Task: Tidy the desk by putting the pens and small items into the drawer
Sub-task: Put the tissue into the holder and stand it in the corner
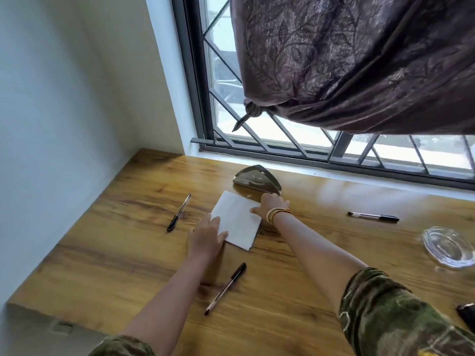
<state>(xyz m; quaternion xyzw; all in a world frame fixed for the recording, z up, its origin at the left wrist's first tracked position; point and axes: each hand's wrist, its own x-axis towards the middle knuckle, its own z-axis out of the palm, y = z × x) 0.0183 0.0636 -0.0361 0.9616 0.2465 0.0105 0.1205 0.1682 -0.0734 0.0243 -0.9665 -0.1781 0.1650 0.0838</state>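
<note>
Wooden counter [108, 253] runs beneath a barred window [282, 140], with a gathered curtain [359, 60] hanging above its far edge. Left hand [205, 237] lies flat, fingers straight, pressing the near left corner of a white folded paper [236, 222]. Right hand [270, 204], bangles at the wrist, rests on the paper's far right edge; whether its fingers curl under that edge cannot be told. Metal napkin holder [257, 179] stands just beyond the paper, near the sill. One pen [179, 212] lies left of the paper, apart from it. A second pen [225, 288] lies between the forearms, near the front. A third pen [374, 217] lies well to the right. Glass dish [448, 246] sits near the right border, and a dark object [467, 316] is cut off by the frame there. Bare wood extends left to the wall and along the front edge.
</note>
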